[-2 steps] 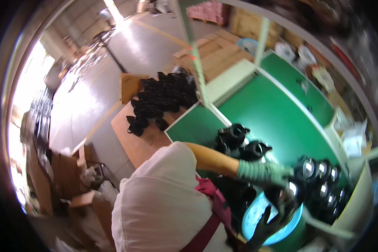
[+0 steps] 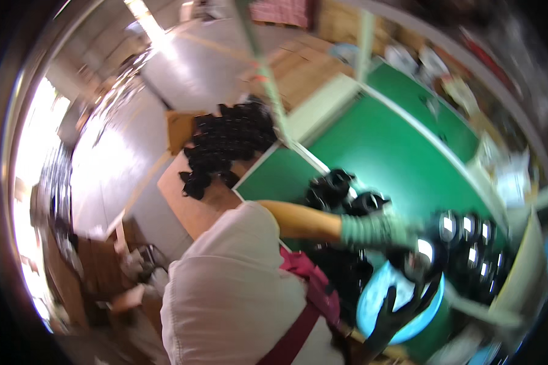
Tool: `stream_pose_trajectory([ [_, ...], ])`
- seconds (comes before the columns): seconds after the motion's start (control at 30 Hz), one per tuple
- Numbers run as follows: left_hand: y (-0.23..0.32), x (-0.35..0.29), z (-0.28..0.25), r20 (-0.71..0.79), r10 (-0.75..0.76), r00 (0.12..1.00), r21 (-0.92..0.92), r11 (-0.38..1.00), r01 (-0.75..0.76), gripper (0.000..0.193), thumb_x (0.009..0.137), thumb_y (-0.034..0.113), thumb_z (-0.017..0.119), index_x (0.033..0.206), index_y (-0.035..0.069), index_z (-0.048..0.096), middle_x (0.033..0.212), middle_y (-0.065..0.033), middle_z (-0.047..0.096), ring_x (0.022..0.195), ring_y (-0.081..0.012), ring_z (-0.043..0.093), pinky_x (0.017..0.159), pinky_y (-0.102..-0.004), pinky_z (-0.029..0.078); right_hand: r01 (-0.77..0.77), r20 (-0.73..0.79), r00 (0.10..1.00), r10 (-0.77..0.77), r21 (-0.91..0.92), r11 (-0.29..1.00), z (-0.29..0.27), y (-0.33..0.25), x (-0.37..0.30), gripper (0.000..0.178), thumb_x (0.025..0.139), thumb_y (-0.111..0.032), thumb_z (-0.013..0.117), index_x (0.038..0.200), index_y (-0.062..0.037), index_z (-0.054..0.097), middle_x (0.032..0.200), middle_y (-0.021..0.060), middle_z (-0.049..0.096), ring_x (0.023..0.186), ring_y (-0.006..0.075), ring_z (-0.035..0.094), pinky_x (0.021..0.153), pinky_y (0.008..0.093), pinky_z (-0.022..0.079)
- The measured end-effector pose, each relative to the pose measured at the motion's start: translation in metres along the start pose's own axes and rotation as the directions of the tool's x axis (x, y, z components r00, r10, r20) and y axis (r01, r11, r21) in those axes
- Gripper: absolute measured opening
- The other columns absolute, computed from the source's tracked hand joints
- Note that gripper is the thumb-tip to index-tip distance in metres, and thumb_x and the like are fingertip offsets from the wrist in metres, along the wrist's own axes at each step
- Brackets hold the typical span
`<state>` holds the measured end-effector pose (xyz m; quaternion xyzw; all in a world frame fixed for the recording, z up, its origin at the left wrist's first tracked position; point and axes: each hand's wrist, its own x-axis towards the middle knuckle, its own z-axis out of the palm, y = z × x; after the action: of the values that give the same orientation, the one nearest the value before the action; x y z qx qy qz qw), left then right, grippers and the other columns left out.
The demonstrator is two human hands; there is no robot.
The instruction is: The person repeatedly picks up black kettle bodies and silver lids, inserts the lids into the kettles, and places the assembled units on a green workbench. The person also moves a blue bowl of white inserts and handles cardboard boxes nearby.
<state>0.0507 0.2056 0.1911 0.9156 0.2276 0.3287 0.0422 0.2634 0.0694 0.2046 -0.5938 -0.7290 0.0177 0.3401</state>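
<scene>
My left hand [image 2: 402, 232], in a green striped knit glove, grips a glossy black rounded part [image 2: 416, 264]; motion smears its fingertips. Under that part is my right hand [image 2: 394, 316], in a dark glove, with fingers spread apart. Whether its fingertips touch the part, I cannot tell. Both hands are over a light-blue basin [image 2: 365, 310] at the lower right. Close by on the right lie several shiny black parts [image 2: 469, 249], and a few more black parts [image 2: 330, 188] sit beyond my left forearm.
The green worktable [image 2: 383, 146] has a pale frame with an upright post [image 2: 268, 85]. Many black parts [image 2: 231, 134] are heaped on a brown board to the left. Cardboard boxes [image 2: 97, 267] stand on the floor at the lower left.
The whole view has shifted slightly. My right hand's fingers look more spread, and the black part stays at my left hand above the basin.
</scene>
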Motion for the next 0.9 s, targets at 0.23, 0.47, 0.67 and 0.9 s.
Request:
stream_pose_trajectory([
  [0.23, -0.116, 0.005, 0.024, -0.292, -0.569, 0.769, 0.026, 0.799, 0.601, 0.035, 0.060, 0.008, 0.083, 0.090, 0.010, 0.064, 0.107, -0.0148, 0.053, 0.099, -0.0315, 0.059, 0.084, -0.0405, 0.052, -0.310, 0.003, 0.948, 0.317, 0.223, 0.924, -0.021, 0.021, -0.016, 0.049, 0.076, -0.002, 0.074, 0.122, -0.0040, 0.059, 0.133, 0.0182, 0.053, 0.125, 0.0348, 0.050, 0.103, 0.0417, 0.041],
  [0.47, -0.216, 0.065, 0.186, -0.169, -0.504, 0.847, 0.262, 0.805, 0.532, 0.064, 0.060, 0.035, 0.088, 0.110, 0.008, 0.058, 0.116, -0.0207, 0.050, 0.103, -0.0380, 0.056, 0.088, -0.0461, 0.050, -0.641, -0.038, 0.767, 0.641, -0.087, 0.762, -0.034, 0.060, -0.182, 0.037, 0.080, -0.018, 0.072, 0.113, -0.0055, 0.061, 0.122, 0.0142, 0.058, 0.112, 0.0346, 0.055, 0.095, 0.0433, 0.045],
  [0.67, -0.270, 0.080, 0.280, 0.091, -0.614, 0.784, 0.227, 0.780, 0.584, 0.062, 0.068, 0.042, 0.084, 0.116, 0.010, 0.059, 0.116, -0.0232, 0.057, 0.106, -0.0385, 0.057, 0.090, -0.0463, 0.049, -0.884, -0.210, 0.462, 0.862, -0.028, 0.467, -0.050, 0.064, -0.301, 0.028, 0.079, -0.017, 0.073, 0.103, -0.0067, 0.063, 0.113, 0.0128, 0.061, 0.104, 0.0338, 0.060, 0.089, 0.0413, 0.050],
  [0.9, -0.131, 0.126, 0.235, 0.086, -0.567, 0.819, 0.544, 0.716, 0.438, 0.062, 0.074, 0.045, 0.074, 0.123, 0.012, 0.055, 0.120, -0.0212, 0.056, 0.107, -0.0381, 0.058, 0.090, -0.0485, 0.050, -0.986, -0.328, 0.151, 0.932, 0.016, 0.165, -0.065, 0.088, -0.439, 0.037, 0.079, -0.017, 0.073, 0.113, -0.0064, 0.063, 0.113, 0.0142, 0.063, 0.102, 0.0329, 0.062, 0.088, 0.0396, 0.050],
])
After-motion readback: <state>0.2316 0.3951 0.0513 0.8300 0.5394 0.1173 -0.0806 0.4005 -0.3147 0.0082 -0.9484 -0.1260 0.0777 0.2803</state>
